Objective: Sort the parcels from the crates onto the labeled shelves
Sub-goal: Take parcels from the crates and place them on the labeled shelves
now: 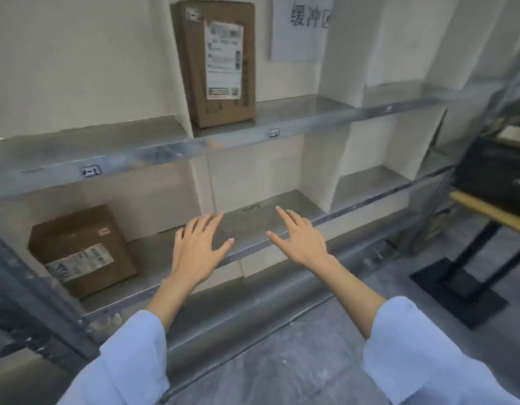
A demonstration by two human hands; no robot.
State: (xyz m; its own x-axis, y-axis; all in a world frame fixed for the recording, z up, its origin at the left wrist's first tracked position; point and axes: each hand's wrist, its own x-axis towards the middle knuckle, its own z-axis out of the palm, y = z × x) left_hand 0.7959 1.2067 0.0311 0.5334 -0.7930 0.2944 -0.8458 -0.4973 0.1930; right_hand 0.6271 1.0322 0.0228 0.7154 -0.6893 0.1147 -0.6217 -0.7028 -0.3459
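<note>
Holding nothing: left hand [198,247] and right hand [301,239] spread wide above the grey metal lower shelf [282,200]. Lying at its left end, a squat brown cardboard parcel [83,249]; standing one shelf up, a tall brown cardboard parcel [220,62]. Could knock that tall one over with a bump.

White paper sign [299,27] on cream wall [77,68] (large Chinese characters), wooden-edged table [486,212] at right on black stand [457,290], mottled grey floor [296,361]

Both hands [198,247] [301,239] spread, empty, before lower shelf [252,226].
</note>
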